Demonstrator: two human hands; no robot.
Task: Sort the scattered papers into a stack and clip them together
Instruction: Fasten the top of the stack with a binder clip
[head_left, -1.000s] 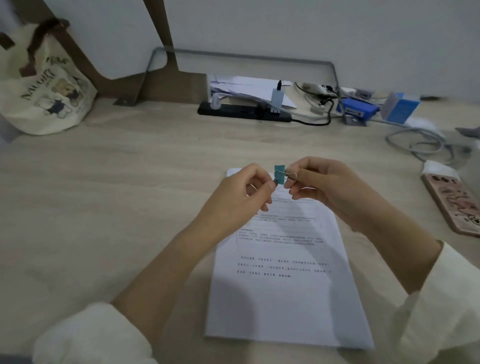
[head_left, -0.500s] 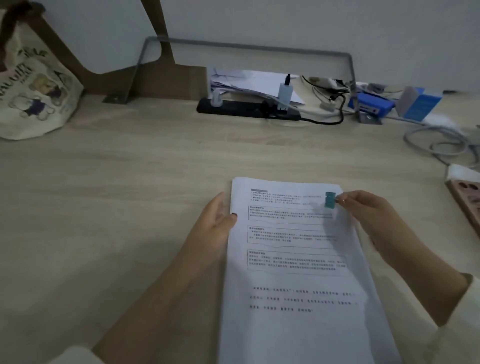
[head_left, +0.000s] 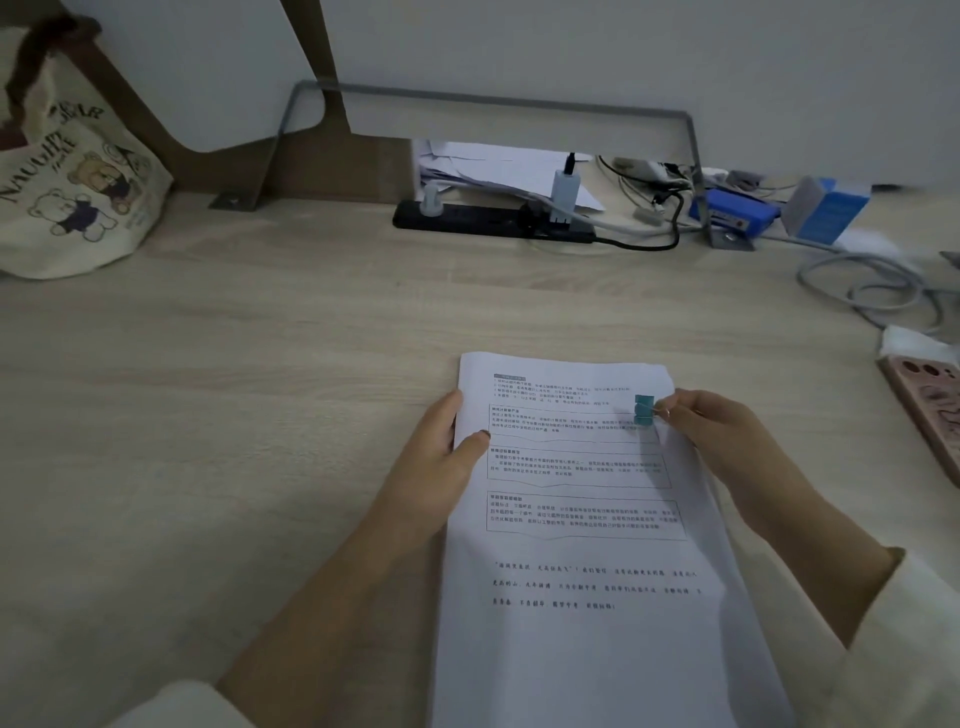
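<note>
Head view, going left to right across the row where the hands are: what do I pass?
left hand → paper stack → teal binder clip → right hand → pink-cased phone

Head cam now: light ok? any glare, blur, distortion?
Head view: dim, flat light, no glare; soft shadows lie across the white printed paper stack, whose text is too soft to read; the small teal binder clip pinched by the right hand is slightly blurred; wide-angle distortion bows the grey metal frame at the back.
</note>
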